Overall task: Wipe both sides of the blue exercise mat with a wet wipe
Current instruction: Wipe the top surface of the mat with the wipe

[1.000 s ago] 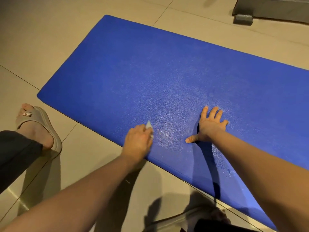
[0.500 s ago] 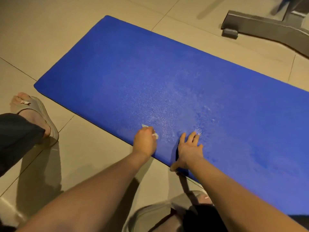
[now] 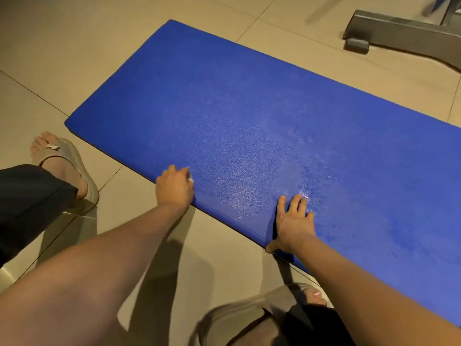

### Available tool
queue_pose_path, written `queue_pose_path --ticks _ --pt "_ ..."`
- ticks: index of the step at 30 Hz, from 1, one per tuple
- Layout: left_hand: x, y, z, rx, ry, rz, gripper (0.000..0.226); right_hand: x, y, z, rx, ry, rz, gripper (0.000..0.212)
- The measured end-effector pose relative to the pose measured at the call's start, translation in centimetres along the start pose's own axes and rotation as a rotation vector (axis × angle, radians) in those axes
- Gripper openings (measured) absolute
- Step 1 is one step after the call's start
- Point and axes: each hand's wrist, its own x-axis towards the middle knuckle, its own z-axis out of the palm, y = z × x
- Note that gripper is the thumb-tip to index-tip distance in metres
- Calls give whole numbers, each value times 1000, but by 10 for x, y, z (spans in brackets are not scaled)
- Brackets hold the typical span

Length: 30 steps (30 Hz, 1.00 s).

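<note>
1. Head view: I see mat flat on tile floor.
2. Left hand curled on wipe at near edge.
3. Right hand flat, fingers spread, thumb over edge.

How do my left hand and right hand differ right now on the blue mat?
The left hand is curled shut around a white wet wipe, only a bit of which shows; the right hand holds nothing. The left hand's fingers are bunched, while the right hand lies flat with fingers spread. The left hand sits nearer the mat's short end; the right hand sits further along. Both rest at the mat's near edge.
</note>
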Motion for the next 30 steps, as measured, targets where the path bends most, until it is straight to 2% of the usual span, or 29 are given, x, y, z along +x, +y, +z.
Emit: queue_pose_path --ticks 4,6,9,13,15,18,20,22,25,28,30 --pt "-12 11 2 -233 -4 -280 19 0 -1 1 -2 7 -2 156" --pt "-29 28 8 -335 -25 -301 17 0 -1 1 -3 6 -1 156" --pt "-58 57 17 -407 -76 -178 16 -1 -3 -1 -6 -2 6 157" --pt "-99 106 28 -423 -170 92 15 0 -5 -2 3 -14 15 158" --pt "-112 118 34 -371 -219 232 13 0 -5 -1 8 -12 18 158" --pt "-102 103 34 -221 -195 444 15 2 -5 -1 8 -7 22 158" --pt "-81 78 29 -103 -144 475 23 2 -5 0 10 -5 20 159" --pt "-55 43 25 -44 -51 332 28 2 -5 0 15 -7 16 160" --pt "-25 -5 19 -67 30 -12 33 2 -5 0 12 -6 21 160" --pt "-16 -16 25 -325 31 -388 32 2 -8 0 11 -13 27 160" --pt "-27 -2 30 -491 26 -482 26 3 -10 -1 13 -12 34 161"
